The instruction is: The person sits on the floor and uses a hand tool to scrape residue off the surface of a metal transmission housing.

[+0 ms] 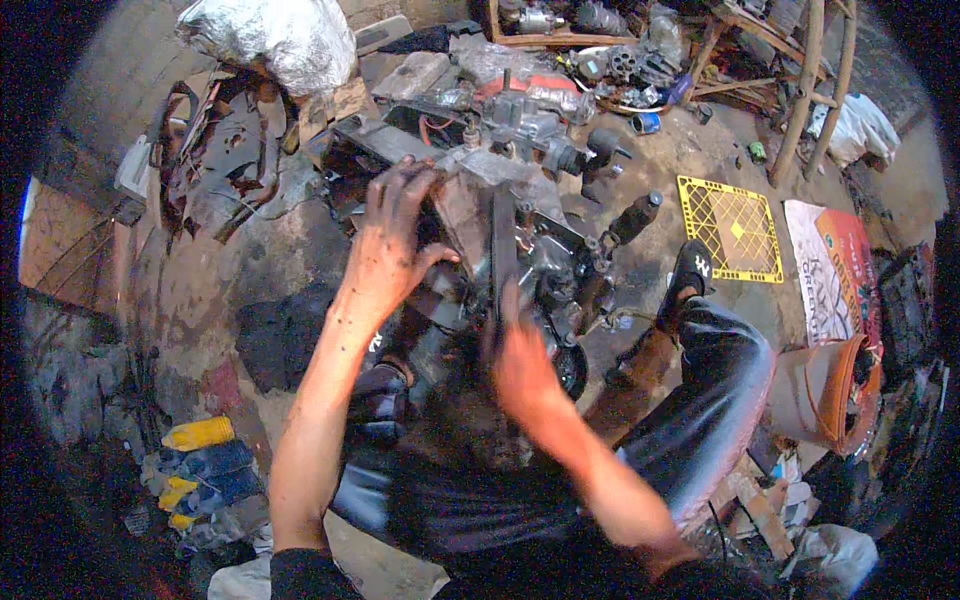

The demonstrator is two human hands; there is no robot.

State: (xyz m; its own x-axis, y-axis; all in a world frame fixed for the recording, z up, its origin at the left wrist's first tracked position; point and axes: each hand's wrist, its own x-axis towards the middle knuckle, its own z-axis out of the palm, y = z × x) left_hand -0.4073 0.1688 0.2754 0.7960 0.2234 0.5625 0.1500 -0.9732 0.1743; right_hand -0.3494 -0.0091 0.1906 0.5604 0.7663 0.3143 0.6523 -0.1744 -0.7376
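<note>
Pressed flat and open-fingered, the left hand [392, 240] is laid on the engine block [500, 215] near the middle of the dirt floor [200, 280], apparently to steady it, while the blurred right hand [520, 360] is clenched around a dark bar [503, 250].

Both bare forearms come up from the lower edge and converge toward the middle. The left hand [390, 245] is grimy, its palm down and fingers spread forward, pressing flat. The right hand [518, 360] sits lower and nearer the body; it is blurred, so its grip cannot be judged, though the fingers seem to point upward.
</note>
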